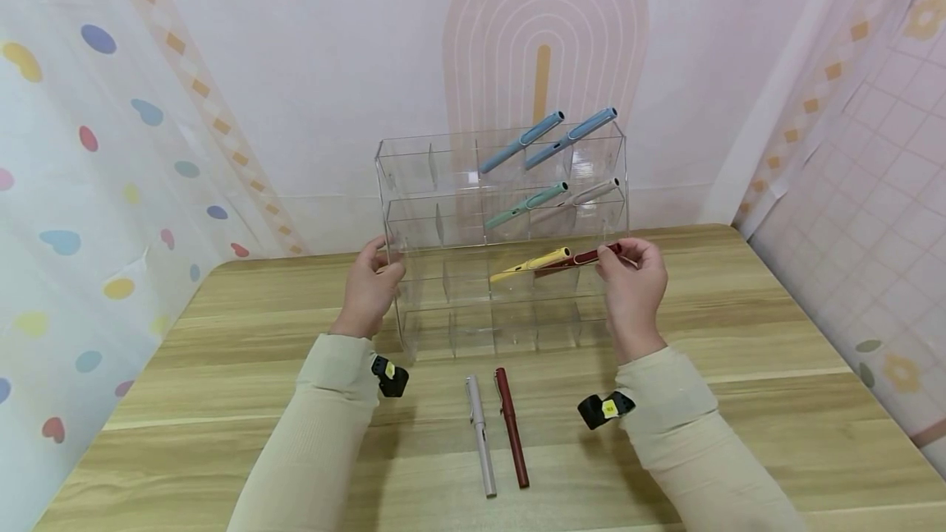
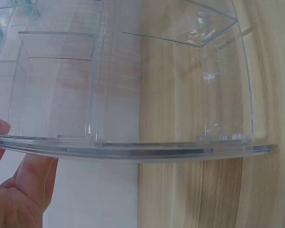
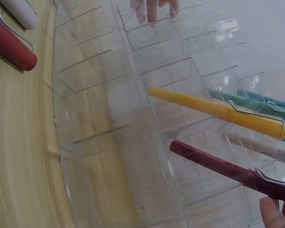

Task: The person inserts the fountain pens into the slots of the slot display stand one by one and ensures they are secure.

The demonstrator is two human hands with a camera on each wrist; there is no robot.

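- Nearest on the wood-grained, smooth-looking desk (image 1: 798,417) lie a slim lilac-grey pen (image 1: 480,437) and a bright red pen (image 1: 512,429), side by side and apart, caps pointing away from the person. Their bodies are long and straight with wire clips; a bumped pen might roll, though the clip would probably check it.
- The right hand (image 1: 636,282) has thumb and fingers closed in a pinch on the clip end of a dark maroon pen (image 3: 223,168). That pen slants into the third tier from the top, right of the yellow one. The hold is only at one end, so the smooth cap could slip or the far tip could catch a divider — clear edges are easy to misjudge.
- The left hand (image 1: 369,290) is partly closed, thumb and fingers on either side of the clear plastic rack (image 2: 156,152), gripping its thick, glossy side panel. A hard push from the right with a loose grip here could shift or tip the rack.
- Leaning in the tiers are a glossy yellow pen (image 1: 528,266), a mint-green pen (image 1: 526,205), a pale greyish-pink pen (image 1: 576,202) and two blue pens (image 1: 521,143); a stray knuckle could knock the yellow one.
- Behind hangs a creased, printed cloth backdrop (image 1: 310,64).
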